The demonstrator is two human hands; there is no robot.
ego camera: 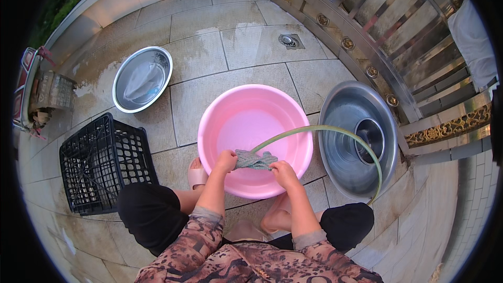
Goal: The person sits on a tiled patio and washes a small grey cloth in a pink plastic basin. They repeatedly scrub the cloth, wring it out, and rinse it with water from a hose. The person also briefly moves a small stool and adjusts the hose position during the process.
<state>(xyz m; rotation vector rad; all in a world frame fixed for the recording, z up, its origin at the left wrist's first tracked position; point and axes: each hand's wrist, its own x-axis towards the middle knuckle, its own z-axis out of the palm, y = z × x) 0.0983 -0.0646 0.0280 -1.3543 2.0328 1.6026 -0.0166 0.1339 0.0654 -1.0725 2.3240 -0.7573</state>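
Between my two hands a grey-green cloth [255, 160] is stretched over the near half of a pink plastic basin [253, 92]. My left hand [226, 160] grips its left end, and my right hand [283, 173] pinches the right end. The cloth looks bunched or twisted in the middle. A green hose [310, 128] arches over the basin's right rim, and its end goes out of sight behind the cloth. The pale pink inside of the basin shows beyond my hands; whether water stands in it I cannot tell.
To the right, a large metal basin [334, 145] holds a smaller metal bowl [369, 140], beside a metal gate [353, 43]. A black plastic crate [106, 165] stands at left. Behind it, a metal basin [167, 57] contains something whitish. A floor drain [290, 41] lies farther off.
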